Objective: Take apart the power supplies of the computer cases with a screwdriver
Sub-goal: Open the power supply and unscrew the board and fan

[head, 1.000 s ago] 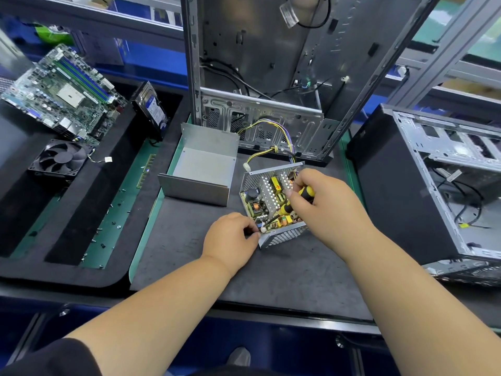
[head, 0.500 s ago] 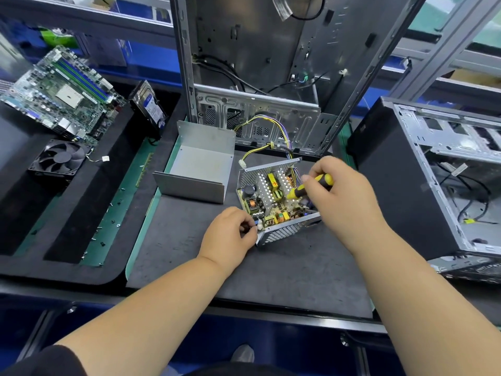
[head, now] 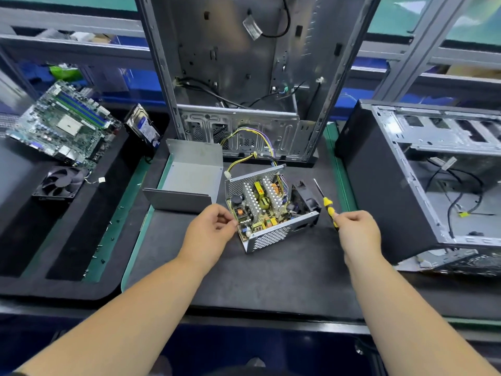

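The opened power supply (head: 267, 210) was placed on the dark mat (head: 271, 272). Its left edge was touched by the left hand (head: 211, 234), fingers loosely curled. The screwdriver (head: 326, 203) was gripped by the right hand (head: 356, 226) just beside it.

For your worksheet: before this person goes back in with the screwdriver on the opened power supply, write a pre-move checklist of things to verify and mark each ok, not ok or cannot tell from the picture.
1. Cover off: ok. The grey metal cover lies apart from the power supply, and its circuit board is exposed.
2. Screwdriver in hand: ok. The right hand holds the screwdriver by its handle, tip clear of the unit.
3. Unit steadied: cannot tell. The left hand is at its left edge; a firm grip is not visible.
4. Cables free of the case: cannot tell. The wire bundle runs behind toward the upright case.
5. Board screws remaining: cannot tell, too small.
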Demonstrator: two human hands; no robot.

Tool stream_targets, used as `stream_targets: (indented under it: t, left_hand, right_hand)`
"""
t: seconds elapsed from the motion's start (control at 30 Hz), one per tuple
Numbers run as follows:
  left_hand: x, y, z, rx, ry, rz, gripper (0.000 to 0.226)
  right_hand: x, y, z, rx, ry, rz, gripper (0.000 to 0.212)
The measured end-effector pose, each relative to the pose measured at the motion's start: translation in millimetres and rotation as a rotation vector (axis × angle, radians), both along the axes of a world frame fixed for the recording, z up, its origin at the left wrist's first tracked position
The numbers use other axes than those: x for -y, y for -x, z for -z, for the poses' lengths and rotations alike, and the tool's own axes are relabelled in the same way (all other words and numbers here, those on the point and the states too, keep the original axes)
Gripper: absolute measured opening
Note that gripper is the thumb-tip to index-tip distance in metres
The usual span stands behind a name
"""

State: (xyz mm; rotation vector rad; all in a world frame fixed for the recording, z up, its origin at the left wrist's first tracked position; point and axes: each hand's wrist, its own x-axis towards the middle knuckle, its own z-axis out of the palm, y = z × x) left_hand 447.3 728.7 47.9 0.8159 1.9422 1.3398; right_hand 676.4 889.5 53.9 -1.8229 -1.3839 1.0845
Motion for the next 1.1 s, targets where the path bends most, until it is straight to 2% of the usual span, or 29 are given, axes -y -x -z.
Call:
stream_targets:
  t: [0.07,0.2,0.37,0.47,0.6,0.7,0.8,0.93,1.0,1.1]
  left_hand:
    - [-2,-3,-3,0.018,-0.022,0.007,0.014]
    - [-2,-3,-6,-0.031,-0.068,0.019,0.022]
    - [5,11,-14,-0.160,-0.139,-0.003,0.021]
    - [19,32,-22,-0.213,-0.199,-0.092,0.021]
    - [43,74,-34,-0.379,-0.254,-0.181,0.017]
    - [66,114,-29,-0.415,-0.175,-0.293,0.016]
    - [93,154,-14,-0.413,-0.012,-0.345,0.016]
    - [117,194,6,-0.389,0.175,-0.206,0.012]
    - [125,210,11,-0.338,0.220,-0.066,0.010]
    - [137,230,9,-0.366,0.241,0.105,0.013]
  right_hand:
    - [-2,0,7,0.133,-0.014,-0.068,0.016]
    - [-3,-1,15,0.405,0.027,-0.224,0.020]
    - [-20,-2,-9,0.594,0.070,-0.321,0.021]
    - [-26,18,-44,0.546,-0.041,-0.270,0.032]
    - [-5,66,-83,0.393,-0.254,-0.324,0.032]
    - [30,111,-97,0.258,-0.337,-0.394,0.023]
    - [70,159,-95,0.194,-0.373,-0.489,0.014]
    - [118,224,-83,0.159,-0.336,-0.579,0.011]
    - [140,254,-78,0.160,-0.325,-0.615,0.012]
    - [171,293,-77,0.154,-0.332,-0.650,0.009]
